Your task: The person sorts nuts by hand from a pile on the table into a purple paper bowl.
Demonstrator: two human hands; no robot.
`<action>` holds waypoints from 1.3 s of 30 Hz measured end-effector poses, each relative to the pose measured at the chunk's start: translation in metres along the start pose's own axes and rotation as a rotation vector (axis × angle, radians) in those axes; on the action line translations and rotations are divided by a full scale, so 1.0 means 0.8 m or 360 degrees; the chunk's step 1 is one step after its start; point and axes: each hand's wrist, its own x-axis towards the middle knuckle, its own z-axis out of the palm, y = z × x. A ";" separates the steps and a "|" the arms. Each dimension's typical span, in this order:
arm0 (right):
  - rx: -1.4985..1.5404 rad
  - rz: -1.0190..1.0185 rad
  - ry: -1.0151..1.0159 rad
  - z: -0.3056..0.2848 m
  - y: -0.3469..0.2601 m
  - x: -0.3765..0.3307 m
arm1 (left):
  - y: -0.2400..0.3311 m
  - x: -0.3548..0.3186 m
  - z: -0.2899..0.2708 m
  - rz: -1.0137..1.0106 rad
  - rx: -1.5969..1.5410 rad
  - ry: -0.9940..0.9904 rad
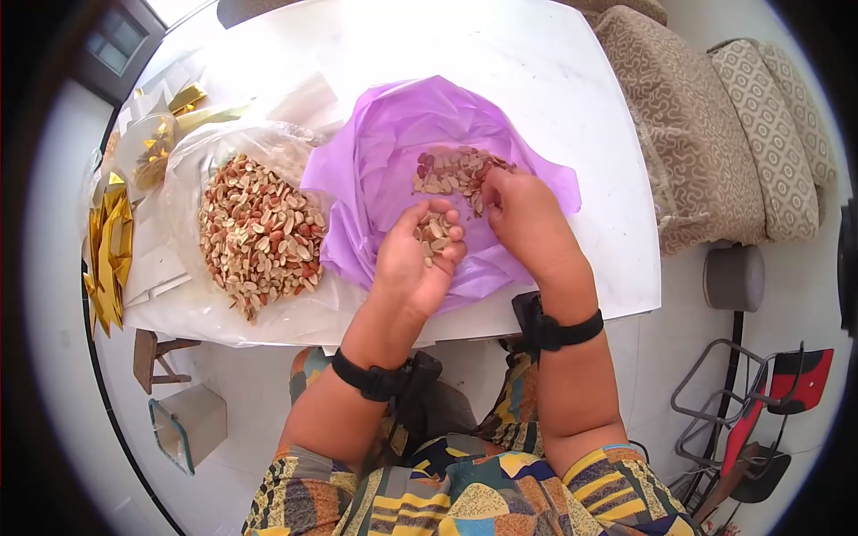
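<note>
My left hand is cupped palm up over a spread purple plastic bag, its fingers curled around a small handful of pale peanut halves. Bent over the bag's right side is my right hand, fingers drawn together at the edge of a loose pile of peanuts. That pile mixes pale halves with reddish-brown skins. Whatever is between the right fingertips is hidden by the hand. Left of the purple bag, a clear plastic bag lies open under a large heap of split peanuts.
Gold foil packaging and a clear container lie on the left of the white table. Below stand a wooden stool and a bin. A patterned sofa and a red-black folding chair are at right.
</note>
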 end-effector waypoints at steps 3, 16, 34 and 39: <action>0.0161 0.0063 -0.0063 -0.016 -0.013 0.003 | 0.001 -0.001 0.001 0.0005 0.0019 0.0010; 0.0925 0.0152 -0.0121 -0.043 -0.040 0.007 | -0.002 -0.003 0.009 0.0032 0.0096 0.0059; 0.0060 -0.0008 -0.0122 -0.004 -0.013 -0.003 | -0.001 -0.003 0.007 0.0033 0.0061 0.0050; 0.0052 -0.0060 -0.0057 0.000 -0.010 -0.001 | 0.001 -0.002 0.004 0.0019 0.0052 0.0007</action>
